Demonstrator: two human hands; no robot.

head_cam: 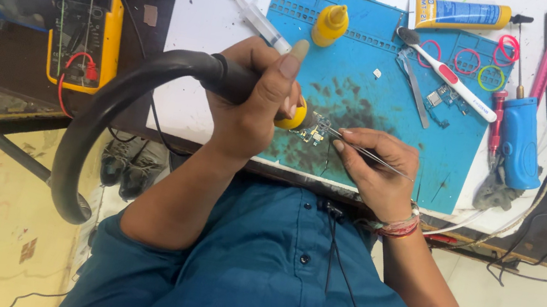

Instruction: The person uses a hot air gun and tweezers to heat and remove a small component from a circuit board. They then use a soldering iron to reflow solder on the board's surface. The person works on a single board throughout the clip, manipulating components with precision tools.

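I see a stained blue mat on a white bench under both hands. My left hand grips a hot-air handle; my right hand pinches tweezers at a small circuit board between them, its detail too small to read.

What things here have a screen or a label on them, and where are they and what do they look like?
Multimeter: far left on the dark bench, a yellow-cased block with a grey screen, red and black leads.
Tube: top of the white table, lying flat, yellow and blue label, black nozzle.
Squeeze bottle: top of the blue mat, plain yellow, no label showing.
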